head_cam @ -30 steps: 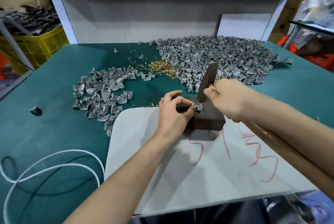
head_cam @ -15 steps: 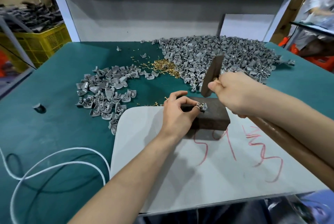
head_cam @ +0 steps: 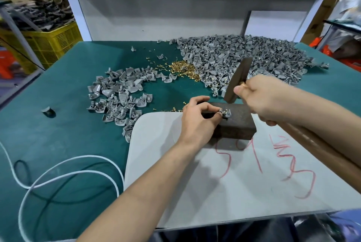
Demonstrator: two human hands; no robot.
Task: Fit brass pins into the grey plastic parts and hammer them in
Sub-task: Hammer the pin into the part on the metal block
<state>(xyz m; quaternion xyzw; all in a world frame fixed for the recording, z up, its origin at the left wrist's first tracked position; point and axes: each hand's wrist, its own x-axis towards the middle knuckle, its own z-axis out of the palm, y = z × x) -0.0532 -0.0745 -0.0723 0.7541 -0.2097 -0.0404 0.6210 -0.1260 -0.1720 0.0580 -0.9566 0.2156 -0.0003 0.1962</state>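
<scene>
My left hand (head_cam: 197, 119) pinches a small grey plastic part (head_cam: 225, 113) with a brass pin in it, held on top of a dark metal block (head_cam: 236, 124). My right hand (head_cam: 263, 97) grips a hammer just below its dark head (head_cam: 237, 80), which hangs tilted a little above the block and the part. The wooden handle runs back under my right forearm. A heap of brass pins (head_cam: 183, 68) lies beyond the block. A big pile of grey parts (head_cam: 244, 58) fills the back right; a smaller pile (head_cam: 119, 97) lies to the left.
The block stands on a pale grey board (head_cam: 214, 183) with red writing, laid on the green table mat (head_cam: 58, 134). A white cord (head_cam: 64, 167) loops at front left. One stray grey part (head_cam: 47, 110) lies far left. A yellow crate (head_cam: 50, 40) stands beyond the table's left edge.
The hammer head has stayed raised just above the block with small shifts. My left hand keeps pinching the part on the block. The view has shifted slightly.
</scene>
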